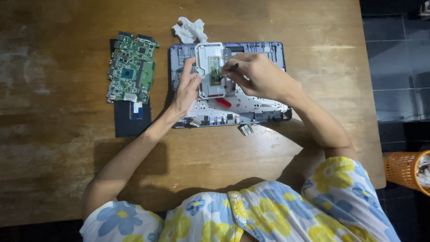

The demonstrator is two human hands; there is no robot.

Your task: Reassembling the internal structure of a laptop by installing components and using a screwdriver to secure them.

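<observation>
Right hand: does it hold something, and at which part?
The right hand pinches a thin dark tool near its upper end, tip toward the white touchpad panel. The left hand steadies the panel's left edge.

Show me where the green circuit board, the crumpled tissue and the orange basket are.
green circuit board (131, 67), head view, on the board's middle.
crumpled tissue (190, 29), head view, on its white centre.
orange basket (402, 169), head view, on its mesh wall.

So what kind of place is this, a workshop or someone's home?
Probably a home table used for repair, not a proper workshop: a worn wooden table on a dark tiled floor, an opened laptop shell, a loose green circuit board, and an orange basket nearby.
</observation>
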